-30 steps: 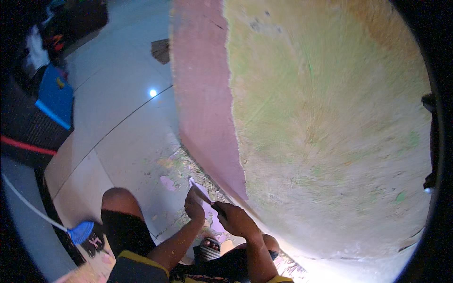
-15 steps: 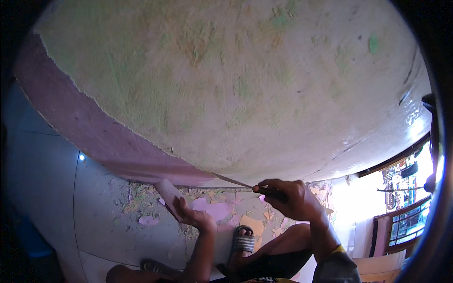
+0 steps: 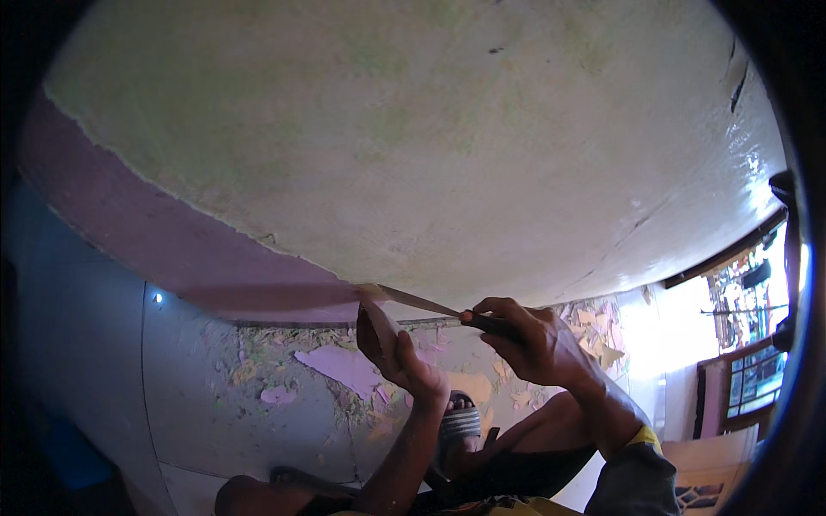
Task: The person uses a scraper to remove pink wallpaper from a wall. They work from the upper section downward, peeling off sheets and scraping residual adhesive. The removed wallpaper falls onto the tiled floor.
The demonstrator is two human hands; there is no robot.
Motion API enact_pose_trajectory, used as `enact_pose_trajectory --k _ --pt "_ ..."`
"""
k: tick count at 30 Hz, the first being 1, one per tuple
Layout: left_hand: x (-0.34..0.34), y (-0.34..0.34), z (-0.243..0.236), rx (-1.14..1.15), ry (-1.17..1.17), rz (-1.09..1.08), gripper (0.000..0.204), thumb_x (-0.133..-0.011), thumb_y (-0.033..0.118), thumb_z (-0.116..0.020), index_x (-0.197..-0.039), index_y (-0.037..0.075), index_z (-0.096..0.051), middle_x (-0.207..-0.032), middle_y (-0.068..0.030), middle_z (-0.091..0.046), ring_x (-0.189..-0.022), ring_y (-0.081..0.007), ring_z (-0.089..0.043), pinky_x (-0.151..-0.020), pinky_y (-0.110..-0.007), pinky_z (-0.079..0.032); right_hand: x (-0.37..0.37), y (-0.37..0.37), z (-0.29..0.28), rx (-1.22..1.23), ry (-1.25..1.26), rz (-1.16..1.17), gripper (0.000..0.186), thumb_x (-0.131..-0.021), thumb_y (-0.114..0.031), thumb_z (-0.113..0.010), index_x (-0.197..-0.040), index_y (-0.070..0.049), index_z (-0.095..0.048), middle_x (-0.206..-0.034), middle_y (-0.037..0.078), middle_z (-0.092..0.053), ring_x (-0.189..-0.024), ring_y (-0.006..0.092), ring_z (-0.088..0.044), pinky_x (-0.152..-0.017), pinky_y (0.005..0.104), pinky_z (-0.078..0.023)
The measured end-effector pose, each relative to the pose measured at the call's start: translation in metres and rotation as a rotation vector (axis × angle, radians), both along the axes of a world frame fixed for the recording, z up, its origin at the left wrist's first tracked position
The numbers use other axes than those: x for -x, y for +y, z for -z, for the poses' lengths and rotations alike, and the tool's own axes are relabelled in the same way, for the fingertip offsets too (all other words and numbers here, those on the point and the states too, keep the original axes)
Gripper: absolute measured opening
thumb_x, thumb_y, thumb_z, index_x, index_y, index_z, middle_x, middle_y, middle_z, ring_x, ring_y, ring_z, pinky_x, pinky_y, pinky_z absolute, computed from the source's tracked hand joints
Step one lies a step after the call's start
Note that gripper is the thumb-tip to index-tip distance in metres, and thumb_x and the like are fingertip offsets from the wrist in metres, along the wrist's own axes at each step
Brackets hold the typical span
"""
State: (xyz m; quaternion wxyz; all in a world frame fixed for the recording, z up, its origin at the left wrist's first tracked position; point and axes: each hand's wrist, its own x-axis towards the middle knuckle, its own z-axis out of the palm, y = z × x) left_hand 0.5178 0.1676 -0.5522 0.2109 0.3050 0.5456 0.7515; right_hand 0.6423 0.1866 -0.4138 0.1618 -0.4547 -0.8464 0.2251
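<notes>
A pale wall (image 3: 447, 163) with green stains fills the upper view, and a pink paint band (image 3: 189, 236) with a ragged upper edge runs along its foot. My right hand (image 3: 542, 344) is closed around the dark handle of a scraper (image 3: 422, 302). The thin metal blade points left, its tip at the edge of the pink paint. Just below that tip, my left hand (image 3: 409, 365) grips a flat pale rectangular piece (image 3: 377, 316) between thumb and fingers. The piece stands tilted up close to the wall; whether it touches the wall I cannot tell.
Pink paint flakes (image 3: 340, 368) and crumbly debris lie on the grey tiled floor (image 3: 224, 413) along the wall. My sandalled foot (image 3: 460, 421) is planted below my hands. A blue object (image 3: 73, 451) stands at lower left. Bright windows (image 3: 753, 378) are at right.
My left hand has moved right and up with the flat piece, bringing it under the blade tip. The scraper has shifted slightly up and left along the paint edge. The view has moved a little.
</notes>
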Motion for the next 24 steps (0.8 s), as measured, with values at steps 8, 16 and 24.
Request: enact_pose_trajectory --k 8,16,24 --pt "0.004 0.003 0.018 0.02 0.311 0.059 0.077 -0.075 0.024 -0.063 -0.143 -0.002 -0.04 -0.145 -0.023 -0.027 -0.131 -0.0378 -0.031 -0.102 -0.052 -0.031 0.004 0.0 0.001 -0.026 -0.023 0.005 0.03 -0.09 -0.008 -0.063 -0.119 -0.009 -0.055 -0.088 0.01 -0.071 -0.069 0.029 -0.07 -0.057 0.0392 -0.054" --pt "0.014 0.025 0.067 0.089 0.584 -0.088 0.095 -0.075 0.015 -0.069 -0.153 0.004 -0.016 -0.15 -0.0268 -0.008 -0.136 -0.0424 -0.019 -0.102 -0.056 -0.032 0.002 0.005 0.007 0.025 0.0 -0.08 0.029 -0.091 -0.01 -0.064 -0.117 -0.007 -0.054 -0.096 0.017 -0.071 -0.072 0.0302 -0.071 -0.062 0.0393 -0.056" --pt "0.026 0.036 0.073 0.066 0.611 -0.267 0.087 -0.066 0.006 -0.07 -0.144 0.0 -0.032 -0.138 -0.0227 -0.028 -0.123 -0.0373 -0.035 -0.095 -0.047 -0.039 -0.025 0.006 -0.003 0.04 0.018 -0.027 0.029 -0.089 -0.008 -0.065 -0.116 -0.005 -0.056 -0.086 0.015 -0.072 -0.072 0.0298 -0.071 -0.063 0.0361 -0.054"
